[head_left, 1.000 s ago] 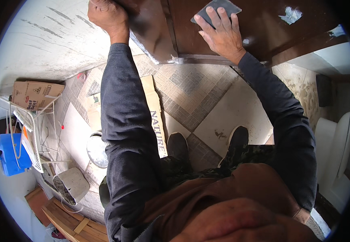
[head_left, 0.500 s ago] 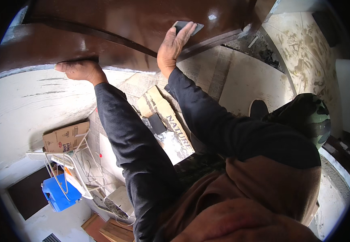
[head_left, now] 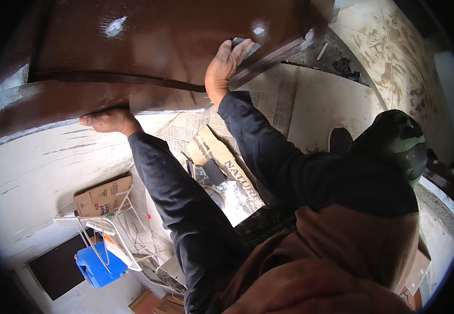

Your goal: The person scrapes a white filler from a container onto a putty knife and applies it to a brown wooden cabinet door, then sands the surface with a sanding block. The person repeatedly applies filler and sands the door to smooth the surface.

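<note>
Two dark sleeves [head_left: 185, 193], soft knit, reaching ahead. Left hand [head_left: 111, 121] at the near edge of a brown panel [head_left: 159, 52], pointing left along it, fingers partly hidden; cannot tell how firm a grip, or any grip at all. Likely weak point: a loose hold there, and from it a shift or rocking of the panel under pressure. Right hand [head_left: 224, 68], farther and to the right, closed over a thin grey sheet [head_left: 254, 49], fingers laid across it, against the panel's face. Possible trouble: uneven pressure at one corner, hence a scratch or dull streak in the gloss; or a skid on the slick surface, with knuckles into the ridged edge strip [head_left: 275, 58] just beside.

Panel dark, smooth and shiny, apparently painted or varnished, with a long straight groove and a rough white edge. Farther across it, a ragged white patch [head_left: 115, 27], chalky-looking, perhaps crumbly under hard rubbing.

Beyond and below, on the tile floor [head_left: 269, 99], torn matte cardboard [head_left: 208, 145] with a flat dark block [head_left: 214, 172] on top, a possible slip underfoot. Farther left, a white wire-legged chair [head_left: 103, 225], a blue plastic jug [head_left: 93, 272] and a brown carton [head_left: 104, 196] by the scuffed white wall [head_left: 44, 162].
</note>
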Demonstrator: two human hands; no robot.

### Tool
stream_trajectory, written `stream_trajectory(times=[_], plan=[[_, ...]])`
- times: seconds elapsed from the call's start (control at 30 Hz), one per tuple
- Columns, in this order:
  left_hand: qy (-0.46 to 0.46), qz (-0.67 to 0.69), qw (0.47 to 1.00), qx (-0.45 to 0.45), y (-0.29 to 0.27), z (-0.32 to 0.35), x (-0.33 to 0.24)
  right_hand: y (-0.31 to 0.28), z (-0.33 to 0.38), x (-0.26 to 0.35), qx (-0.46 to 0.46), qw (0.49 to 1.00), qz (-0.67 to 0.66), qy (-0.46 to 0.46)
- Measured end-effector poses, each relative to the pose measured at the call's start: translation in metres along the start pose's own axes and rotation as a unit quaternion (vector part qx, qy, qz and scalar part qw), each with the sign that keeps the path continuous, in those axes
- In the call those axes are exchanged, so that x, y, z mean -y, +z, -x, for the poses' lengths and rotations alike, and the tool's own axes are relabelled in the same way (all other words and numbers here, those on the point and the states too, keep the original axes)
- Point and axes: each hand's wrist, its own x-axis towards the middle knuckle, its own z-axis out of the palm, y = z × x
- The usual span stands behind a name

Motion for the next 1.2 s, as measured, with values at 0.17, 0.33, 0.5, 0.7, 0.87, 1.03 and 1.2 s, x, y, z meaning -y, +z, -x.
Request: stream_trajectory(times=[0.17, 0.33, 0.5, 0.7, 0.87, 1.03, 1.2], plan=[[-0.002, -0.020, 1.000, 0.003, -0.003, 0.001, 0.003, 0.006, 0.018, 0.028, 0.189, 0.915, 0.172, -0.312], [0.031, -0.029, 0.999, -0.025, -0.002, -0.002, 0.007, 0.003, -0.048, 0.027, 0.035, 0.948, 0.099, -0.300], [-0.005, 0.010, 1.000, -0.014, -0.001, -0.004, 0.009, 0.013, -0.041, 0.030, 0.131, 0.867, 0.137, -0.462], [0.027, -0.050, 0.997, -0.052, -0.001, -0.004, 0.008, -0.004, -0.089, 0.066, -0.020, 0.936, 0.005, -0.352], [-0.001, 0.028, 0.999, -0.025, 0.001, -0.004, 0.009, 0.007, -0.040, 0.067, 0.094, 0.888, 0.095, -0.441], [0.036, -0.032, 0.997, -0.063, -0.003, -0.004, 0.012, 0.005, -0.092, 0.042, -0.032, 0.936, 0.016, -0.350], [-0.013, 0.033, 0.999, -0.022, -0.003, -0.009, 0.016, -0.005, -0.117, 0.020, 0.072, 0.882, 0.052, -0.463]])
